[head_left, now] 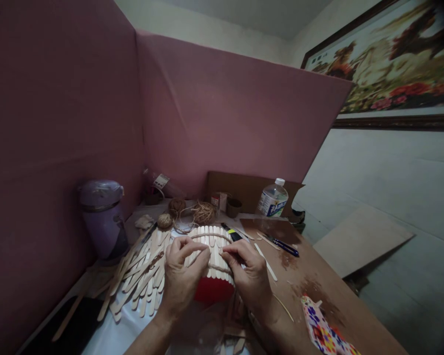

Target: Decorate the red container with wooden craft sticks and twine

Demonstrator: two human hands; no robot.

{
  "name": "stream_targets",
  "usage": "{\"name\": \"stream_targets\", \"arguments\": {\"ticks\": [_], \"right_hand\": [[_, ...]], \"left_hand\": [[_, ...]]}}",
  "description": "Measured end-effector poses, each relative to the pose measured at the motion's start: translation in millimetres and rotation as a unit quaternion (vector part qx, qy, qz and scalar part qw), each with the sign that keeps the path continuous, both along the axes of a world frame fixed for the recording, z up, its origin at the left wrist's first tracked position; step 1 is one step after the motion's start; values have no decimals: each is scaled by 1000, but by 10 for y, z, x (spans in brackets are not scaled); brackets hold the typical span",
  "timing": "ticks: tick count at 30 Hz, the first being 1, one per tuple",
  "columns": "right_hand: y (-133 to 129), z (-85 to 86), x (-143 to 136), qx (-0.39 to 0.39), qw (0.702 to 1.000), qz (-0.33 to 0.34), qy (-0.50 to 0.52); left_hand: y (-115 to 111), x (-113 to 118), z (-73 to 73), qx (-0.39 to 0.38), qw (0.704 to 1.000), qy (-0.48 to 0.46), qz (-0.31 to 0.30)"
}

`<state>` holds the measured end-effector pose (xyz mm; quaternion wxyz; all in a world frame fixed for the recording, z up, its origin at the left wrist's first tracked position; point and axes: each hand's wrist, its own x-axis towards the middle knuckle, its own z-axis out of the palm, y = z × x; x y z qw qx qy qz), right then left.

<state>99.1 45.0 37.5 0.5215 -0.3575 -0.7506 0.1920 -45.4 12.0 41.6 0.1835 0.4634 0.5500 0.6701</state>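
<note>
In front of me a red cylinder [214, 291] lies ringed by pale wooden craft sticks [210, 232] set side by side, their rounded ends showing. Two bands of brown twine [218, 268] run across the sticks. My left hand [187, 266] is closed in a pinch at the left of this stick-covered side, thumb against index finger. Opposite it, my right hand [246, 271] pinches too, its fingertips close to the left ones and at the sticks. What lies between the fingertips is too small to make out.
Loose craft sticks [144, 278] are heaped at left, beside a lilac lidded container [104, 222]. Behind lie twine balls [203, 212] and a small brown pot [233, 207]. A clear bottle [274, 199], dark-blue snips [286, 248] and patterned material [323, 328] are at right. Pink partitions [237, 123] enclose the back.
</note>
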Motion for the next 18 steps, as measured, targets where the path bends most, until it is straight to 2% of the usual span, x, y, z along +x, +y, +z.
{"name": "stream_targets", "arguments": {"ticks": [3,8,18], "right_hand": [[1,-11,2,4,1000,10,21],[7,-41,5,5,1000,11,27],[6,-95,11,40,999,23,20]], "left_hand": [[-1,2,-25,1,999,31,-25],[11,-10,-84,7,998,60,-16],[-20,-35,-106,45,982,181,-5]]}}
